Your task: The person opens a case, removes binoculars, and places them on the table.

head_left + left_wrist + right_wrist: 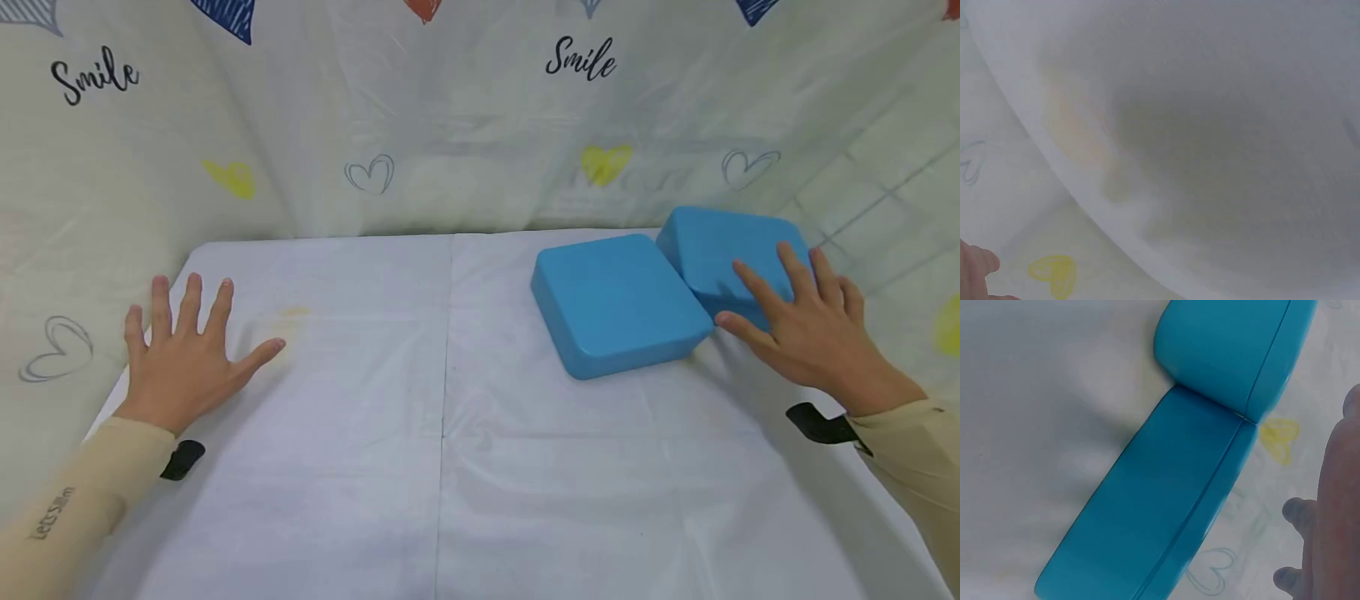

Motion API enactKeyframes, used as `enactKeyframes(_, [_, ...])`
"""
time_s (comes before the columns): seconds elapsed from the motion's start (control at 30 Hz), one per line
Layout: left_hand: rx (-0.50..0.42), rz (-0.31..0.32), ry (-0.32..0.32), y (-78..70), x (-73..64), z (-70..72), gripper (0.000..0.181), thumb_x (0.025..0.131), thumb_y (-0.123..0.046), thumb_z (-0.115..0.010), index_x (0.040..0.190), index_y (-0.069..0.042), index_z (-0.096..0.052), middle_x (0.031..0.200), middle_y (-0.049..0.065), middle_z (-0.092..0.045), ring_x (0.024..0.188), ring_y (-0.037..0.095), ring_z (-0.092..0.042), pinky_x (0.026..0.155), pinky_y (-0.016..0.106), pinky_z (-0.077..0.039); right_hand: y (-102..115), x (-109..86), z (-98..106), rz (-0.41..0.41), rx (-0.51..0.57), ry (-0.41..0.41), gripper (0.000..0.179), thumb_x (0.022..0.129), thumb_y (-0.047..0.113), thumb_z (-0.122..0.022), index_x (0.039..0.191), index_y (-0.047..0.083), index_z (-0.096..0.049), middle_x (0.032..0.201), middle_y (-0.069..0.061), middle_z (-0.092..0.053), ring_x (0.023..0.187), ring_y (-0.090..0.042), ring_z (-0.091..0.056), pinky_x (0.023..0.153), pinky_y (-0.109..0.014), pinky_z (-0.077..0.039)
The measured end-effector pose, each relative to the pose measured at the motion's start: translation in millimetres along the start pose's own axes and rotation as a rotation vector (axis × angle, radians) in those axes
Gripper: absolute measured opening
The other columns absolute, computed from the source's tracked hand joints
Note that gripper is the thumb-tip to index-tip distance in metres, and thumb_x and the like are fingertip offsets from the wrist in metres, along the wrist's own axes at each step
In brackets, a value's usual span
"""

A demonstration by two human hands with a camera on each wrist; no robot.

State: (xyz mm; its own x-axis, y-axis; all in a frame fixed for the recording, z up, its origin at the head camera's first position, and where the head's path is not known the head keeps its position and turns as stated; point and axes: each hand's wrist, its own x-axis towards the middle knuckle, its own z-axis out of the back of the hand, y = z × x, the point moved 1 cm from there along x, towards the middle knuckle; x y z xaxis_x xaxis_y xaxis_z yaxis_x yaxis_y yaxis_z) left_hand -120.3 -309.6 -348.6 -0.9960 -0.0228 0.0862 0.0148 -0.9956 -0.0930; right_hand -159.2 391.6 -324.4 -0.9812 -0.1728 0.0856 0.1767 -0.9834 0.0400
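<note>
Two blue lidded boxes are on the white table, corner to corner. The nearer blue box (622, 300) lies right of the middle, and the farther blue box (720, 242) sits behind it at the back right edge. My right hand (817, 333) is spread over the farther box's right front part, hiding some of it; whether it touches cannot be told. In the right wrist view a seam runs along the side of one blue box (1147, 500). On the left, my left hand (183, 367) hovers with fingers spread above the tabletop, holding nothing.
A white cloth covers the table (337, 467), which has a crease down its middle. Behind hangs a pale curtain (465, 108) printed with hearts and "Smile". Black straps show at both wrists. A faint yellow mark (292, 312) lies near the left thumb.
</note>
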Motion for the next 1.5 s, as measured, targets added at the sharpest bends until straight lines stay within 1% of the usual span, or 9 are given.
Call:
enactKeyframes(0.27, [-0.045,-0.016,-0.018,-23.2,6.8,0.3,0.103,0.094,-0.080,-0.043,0.168,-0.017,-0.010,0.173,0.027,-0.004,0.159,0.050,0.017,0.119,0.078,0.006,6,3.6,5,-0.006,0.075,0.007,0.076,0.107,0.060,-0.040,0.168,0.024,-0.011,0.173,-0.023,0.017,0.157,-0.056,0.016,0.110,-0.082,-0.001])
enactKeyframes(0.57, [-0.114,0.002,-0.019,-50.0,13.7,-5.3,0.105,0.093,-0.084,-0.037,0.167,-0.022,0.004,0.174,0.019,0.013,0.158,0.043,0.029,0.121,0.075,0.009,17,16.7,3,0.006,0.123,-0.012,0.073,0.108,0.059,-0.037,0.167,0.022,-0.015,0.173,-0.025,0.012,0.158,-0.056,0.013,0.110,-0.084,-0.002])
enactKeyframes(0.77, [-0.138,-0.022,-0.031,-73.0,16.5,-7.3,0.105,0.093,-0.084,-0.037,0.167,-0.024,0.004,0.175,0.016,0.012,0.159,0.042,0.027,0.122,0.074,0.009,21,18.9,-1,0.013,0.160,-0.013,0.073,0.107,0.058,-0.039,0.167,0.025,-0.013,0.173,-0.022,0.014,0.158,-0.055,0.015,0.112,-0.084,0.002])
enactKeyframes(0.87, [-0.142,-0.031,-0.031,-80.6,17.5,-8.2,0.105,0.092,-0.085,-0.037,0.167,-0.024,0.004,0.175,0.016,0.011,0.159,0.043,0.025,0.123,0.073,0.008,24,20.3,-2,0.010,0.169,-0.017,0.073,0.107,0.059,-0.038,0.167,0.026,-0.013,0.173,-0.022,0.013,0.158,-0.056,0.013,0.111,-0.086,0.000])
enactKeyframes(1.0, [-0.150,-0.036,-0.035,-87.1,17.4,-9.0,0.105,0.092,-0.085,-0.038,0.168,-0.024,0.003,0.176,0.016,0.009,0.160,0.043,0.023,0.123,0.073,0.007,29,22.4,-4,0.005,0.182,-0.023,0.073,0.108,0.058,-0.038,0.168,0.025,-0.012,0.172,-0.028,0.007,0.152,-0.065,0.001,0.106,-0.086,-0.005])
enactKeyframes(1.07, [-0.156,-0.035,-0.039,-89.1,17.3,-8.8,0.105,0.092,-0.085,-0.038,0.168,-0.024,0.003,0.176,0.016,0.008,0.160,0.043,0.023,0.123,0.072,0.007,31,23.2,-5,0.004,0.190,-0.035,0.073,0.108,0.058,-0.038,0.168,0.024,-0.012,0.170,-0.032,0.001,0.147,-0.070,-0.008,0.102,-0.086,-0.010])
enactKeyframes(1.17, [-0.159,-0.035,-0.037,-91.2,17.0,-9.4,0.106,0.092,-0.086,-0.038,0.167,-0.024,0.003,0.176,0.016,0.007,0.160,0.042,0.023,0.123,0.072,0.007,35,23.9,-6,0.009,0.203,-0.052,0.074,0.108,0.058,-0.038,0.167,0.022,-0.014,0.166,-0.037,-0.008,0.138,-0.074,-0.016,0.096,-0.084,-0.014])
enactKeyframes(1.37, [-0.166,-0.040,-0.042,-94.6,16.2,-12.5,0.107,0.092,-0.085,-0.040,0.168,-0.022,0.001,0.176,0.017,0.004,0.161,0.044,0.020,0.124,0.072,0.005,43,23.7,-8,0.043,0.218,-0.102,0.074,0.108,0.058,-0.038,0.167,0.018,-0.017,0.149,-0.045,-0.026,0.123,-0.070,-0.025,0.084,-0.075,-0.023])
enactKeyframes(1.5, [-0.182,-0.050,-0.054,-97.6,15.2,-12.9,0.107,0.092,-0.083,-0.043,0.168,-0.021,-0.001,0.176,0.018,0.001,0.161,0.044,0.018,0.123,0.073,0.004,47,22.8,-11,0.085,0.240,-0.154,0.075,0.108,0.057,-0.040,0.165,0.013,-0.022,0.138,-0.047,-0.032,0.115,-0.066,-0.031,0.080,-0.070,-0.024])
